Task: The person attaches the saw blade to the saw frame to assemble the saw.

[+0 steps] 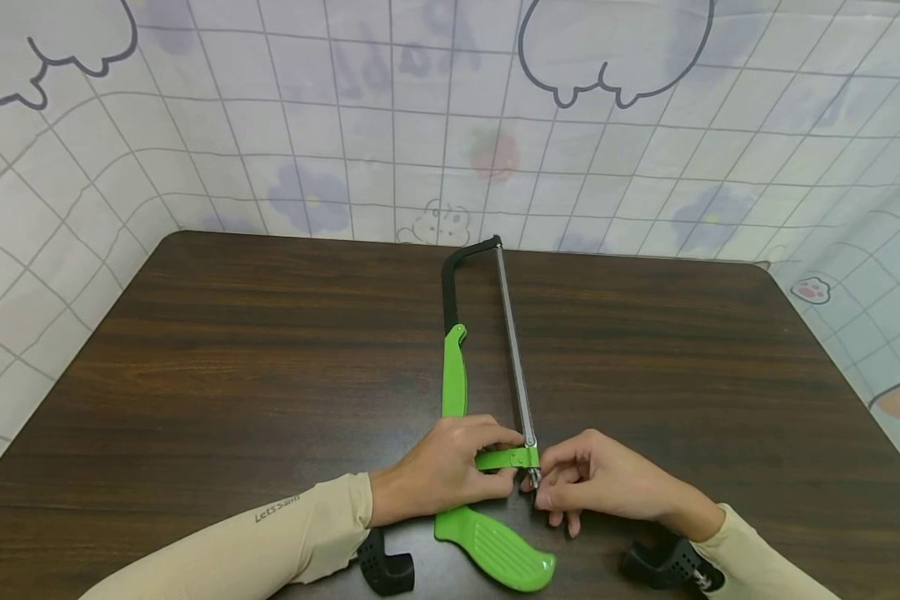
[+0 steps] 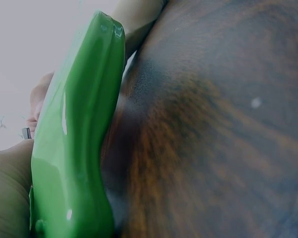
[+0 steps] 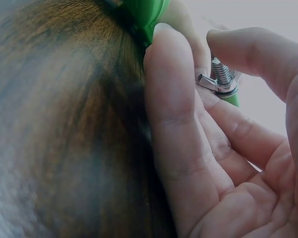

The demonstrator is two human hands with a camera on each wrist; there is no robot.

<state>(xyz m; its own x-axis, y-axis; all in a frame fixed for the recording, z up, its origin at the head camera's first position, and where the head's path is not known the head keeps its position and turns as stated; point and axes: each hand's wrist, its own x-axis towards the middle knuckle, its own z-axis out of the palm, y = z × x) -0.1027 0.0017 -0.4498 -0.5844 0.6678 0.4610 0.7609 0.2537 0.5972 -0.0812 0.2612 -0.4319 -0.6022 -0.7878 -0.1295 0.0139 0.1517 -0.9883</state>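
Note:
A hacksaw (image 1: 453,375) with a bright green handle, black front bow and silver blade section lies on the table, its bow pointing away from me. My left hand (image 1: 453,467) grips its short green crosspiece between thumb and fingers. In the left wrist view the glossy green handle (image 2: 77,144) fills much of the picture. Below the crosspiece's end, my right hand (image 1: 607,483) has thumb and fingers around the small metal wing nut (image 3: 208,82). From the nut sticks out a threaded bolt (image 3: 221,71), its tip close to the thumb.
Dark wood-grain table (image 1: 270,358) lies under the hacksaw. A pale grid-patterned cloth (image 1: 420,125) with cartoon prints rises behind and beside it. Black wrist mounts (image 1: 386,568) sit near both cuffs.

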